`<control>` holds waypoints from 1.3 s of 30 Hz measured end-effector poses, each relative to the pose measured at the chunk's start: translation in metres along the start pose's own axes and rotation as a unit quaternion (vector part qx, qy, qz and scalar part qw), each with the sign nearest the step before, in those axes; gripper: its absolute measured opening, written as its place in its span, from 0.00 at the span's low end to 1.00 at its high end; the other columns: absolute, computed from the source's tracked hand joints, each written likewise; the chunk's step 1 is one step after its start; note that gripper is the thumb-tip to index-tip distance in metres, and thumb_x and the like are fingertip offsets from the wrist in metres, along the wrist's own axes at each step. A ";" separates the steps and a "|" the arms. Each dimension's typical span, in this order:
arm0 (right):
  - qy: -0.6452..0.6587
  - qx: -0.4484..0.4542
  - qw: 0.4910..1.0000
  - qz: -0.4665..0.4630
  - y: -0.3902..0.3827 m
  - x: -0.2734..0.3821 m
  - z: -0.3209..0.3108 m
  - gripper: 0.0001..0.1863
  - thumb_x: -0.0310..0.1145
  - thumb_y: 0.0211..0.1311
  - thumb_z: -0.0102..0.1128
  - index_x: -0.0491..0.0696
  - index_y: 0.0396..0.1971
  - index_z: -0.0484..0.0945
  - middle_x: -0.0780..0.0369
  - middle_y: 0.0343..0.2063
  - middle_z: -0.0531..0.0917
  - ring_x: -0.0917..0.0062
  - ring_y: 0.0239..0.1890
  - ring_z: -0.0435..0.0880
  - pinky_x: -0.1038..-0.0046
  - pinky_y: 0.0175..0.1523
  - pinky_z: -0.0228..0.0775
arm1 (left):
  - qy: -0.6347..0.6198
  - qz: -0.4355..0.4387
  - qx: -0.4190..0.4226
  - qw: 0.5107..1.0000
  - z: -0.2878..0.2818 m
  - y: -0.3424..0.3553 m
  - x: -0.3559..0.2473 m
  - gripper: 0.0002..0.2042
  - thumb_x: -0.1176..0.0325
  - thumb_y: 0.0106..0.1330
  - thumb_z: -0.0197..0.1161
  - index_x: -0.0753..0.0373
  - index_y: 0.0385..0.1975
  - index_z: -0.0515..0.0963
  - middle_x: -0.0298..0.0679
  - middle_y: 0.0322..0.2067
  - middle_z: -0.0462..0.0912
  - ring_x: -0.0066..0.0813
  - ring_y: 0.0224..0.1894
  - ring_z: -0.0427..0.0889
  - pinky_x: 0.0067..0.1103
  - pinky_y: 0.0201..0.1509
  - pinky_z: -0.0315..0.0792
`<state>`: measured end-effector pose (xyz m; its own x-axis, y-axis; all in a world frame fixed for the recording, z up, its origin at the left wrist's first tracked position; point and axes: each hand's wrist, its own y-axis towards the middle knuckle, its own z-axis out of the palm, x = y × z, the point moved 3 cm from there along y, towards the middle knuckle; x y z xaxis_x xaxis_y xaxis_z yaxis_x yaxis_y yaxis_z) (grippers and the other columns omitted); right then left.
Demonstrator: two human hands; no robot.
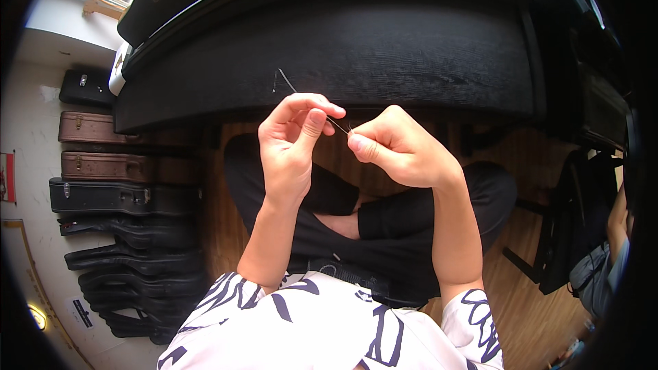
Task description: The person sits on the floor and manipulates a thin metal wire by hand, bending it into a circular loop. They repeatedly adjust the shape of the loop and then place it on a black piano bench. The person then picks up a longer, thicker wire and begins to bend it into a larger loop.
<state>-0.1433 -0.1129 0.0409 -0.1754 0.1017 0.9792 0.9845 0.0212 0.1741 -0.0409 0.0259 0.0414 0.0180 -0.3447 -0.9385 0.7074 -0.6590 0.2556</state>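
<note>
Where it peaks, the thin grey wire (288, 81) bends.

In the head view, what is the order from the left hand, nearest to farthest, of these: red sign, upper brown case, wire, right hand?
1. Wire: in the left hand.
2. Right hand: just to its right.
3. Upper brown case: to its left.
4. Red sign: farthest left, on the wall.

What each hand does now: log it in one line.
left hand: at thin strand, grip unclear | right hand: pinching same strand | beyond: black panel
</note>
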 end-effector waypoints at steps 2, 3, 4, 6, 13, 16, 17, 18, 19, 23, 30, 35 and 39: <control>-0.021 -0.011 0.999 -0.030 -0.003 0.004 -0.004 0.20 0.30 0.68 0.56 0.42 0.14 0.74 0.64 0.09 0.70 0.82 0.12 0.63 0.74 0.22 0.56 | -0.037 -0.061 0.030 0.997 0.005 0.001 0.005 0.06 0.67 0.73 0.62 0.63 0.37 0.80 0.37 0.38 0.84 0.26 0.44 0.85 0.19 0.45 0.77; -0.030 -0.015 0.998 -0.044 -0.004 0.007 -0.004 0.20 0.30 0.68 0.57 0.42 0.13 0.74 0.65 0.08 0.69 0.82 0.11 0.62 0.74 0.22 0.55 | -0.089 -0.118 0.041 0.988 0.008 -0.002 0.009 0.07 0.66 0.75 0.60 0.63 0.37 0.79 0.37 0.39 0.84 0.25 0.43 0.84 0.20 0.46 0.78; -0.007 -0.032 0.998 -0.057 -0.005 0.009 -0.004 0.21 0.30 0.68 0.58 0.44 0.11 0.73 0.66 0.08 0.68 0.84 0.11 0.61 0.76 0.21 0.54 | -0.118 -0.149 0.061 0.980 0.009 -0.003 0.012 0.08 0.66 0.76 0.59 0.63 0.37 0.79 0.37 0.39 0.83 0.24 0.42 0.84 0.20 0.47 0.78; 0.015 -0.049 0.996 -0.076 -0.006 0.008 -0.008 0.21 0.30 0.68 0.58 0.44 0.12 0.74 0.66 0.08 0.68 0.84 0.11 0.61 0.77 0.21 0.54 | -0.163 -0.212 0.082 0.960 0.015 -0.007 0.020 0.08 0.67 0.76 0.57 0.63 0.37 0.79 0.36 0.39 0.83 0.21 0.40 0.83 0.19 0.46 0.78; 0.158 -0.072 0.978 -0.114 -0.006 0.001 -0.006 0.23 0.30 0.69 0.55 0.45 0.11 0.68 0.72 0.09 0.63 0.89 0.14 0.56 0.79 0.21 0.47 | -0.092 -0.190 0.024 0.977 0.020 -0.009 0.024 0.06 0.67 0.71 0.66 0.62 0.35 0.81 0.33 0.32 0.84 0.17 0.33 0.81 0.15 0.36 0.73; 0.255 -0.055 0.960 -0.100 -0.004 -0.008 -0.007 0.23 0.31 0.70 0.55 0.43 0.12 0.74 0.72 0.10 0.67 0.90 0.15 0.58 0.80 0.23 0.50 | -0.042 -0.121 -0.017 0.992 0.025 -0.005 0.016 0.04 0.71 0.68 0.69 0.64 0.33 0.82 0.35 0.30 0.85 0.18 0.32 0.82 0.16 0.35 0.73; 0.293 -0.050 0.950 -0.094 -0.004 -0.010 -0.006 0.23 0.31 0.71 0.55 0.43 0.12 0.74 0.72 0.10 0.66 0.90 0.15 0.57 0.80 0.23 0.50 | -0.026 -0.104 -0.011 0.994 0.026 -0.004 0.017 0.05 0.71 0.68 0.69 0.65 0.34 0.82 0.35 0.30 0.85 0.18 0.33 0.83 0.16 0.36 0.74; 0.323 -0.048 0.942 -0.078 -0.004 -0.007 -0.006 0.24 0.30 0.71 0.53 0.44 0.10 0.70 0.72 0.10 0.64 0.90 0.15 0.55 0.80 0.22 0.48 | -0.008 -0.086 -0.006 0.996 0.028 -0.003 0.016 0.05 0.71 0.68 0.68 0.66 0.34 0.83 0.35 0.30 0.86 0.19 0.34 0.83 0.16 0.37 0.74; 0.344 -0.052 0.933 -0.092 -0.004 -0.009 -0.007 0.24 0.30 0.70 0.53 0.45 0.10 0.68 0.72 0.10 0.63 0.90 0.15 0.54 0.80 0.22 0.47 | 0.010 -0.068 -0.001 0.998 0.029 -0.001 0.015 0.06 0.71 0.68 0.68 0.66 0.34 0.83 0.36 0.29 0.86 0.19 0.34 0.84 0.16 0.37 0.74; 0.391 -0.117 0.907 -0.103 -0.010 -0.014 -0.021 0.25 0.27 0.67 0.51 0.49 0.09 0.58 0.72 0.11 0.57 0.88 0.14 0.51 0.79 0.21 0.42 | 0.060 -0.016 0.071 0.996 0.036 0.021 0.012 0.04 0.74 0.67 0.69 0.69 0.34 0.83 0.35 0.29 0.85 0.20 0.34 0.84 0.14 0.36 0.76; 0.423 -0.106 0.889 -0.137 -0.014 -0.019 -0.042 0.26 0.29 0.69 0.47 0.52 0.09 0.53 0.72 0.10 0.54 0.87 0.14 0.47 0.77 0.20 0.38 | 0.124 0.058 0.082 0.987 0.031 0.051 0.025 0.08 0.78 0.67 0.66 0.70 0.44 0.84 0.35 0.29 0.82 0.18 0.29 0.81 0.13 0.29 0.72; 0.396 -0.092 0.905 -0.124 -0.006 -0.020 -0.034 0.26 0.27 0.67 0.50 0.51 0.08 0.54 0.71 0.10 0.54 0.86 0.13 0.47 0.78 0.20 0.39 | 0.180 0.069 0.207 0.959 0.022 0.053 0.035 0.05 0.81 0.62 0.68 0.66 0.36 0.87 0.38 0.29 0.86 0.21 0.27 0.85 0.15 0.29 0.79; 0.390 -0.064 0.915 -0.081 -0.005 -0.023 -0.031 0.26 0.27 0.67 0.51 0.51 0.08 0.55 0.71 0.09 0.56 0.87 0.13 0.48 0.78 0.20 0.38 | 0.198 0.124 0.268 0.935 0.018 0.048 0.035 0.05 0.81 0.60 0.69 0.66 0.35 0.87 0.39 0.29 0.88 0.24 0.30 0.88 0.17 0.33 0.81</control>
<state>-0.1438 -0.1458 0.0204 -0.3123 -0.6338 0.7077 0.9469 -0.1476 0.2856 -0.0190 -0.0301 0.0249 0.4698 -0.3265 -0.8202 0.1927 -0.8688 0.4562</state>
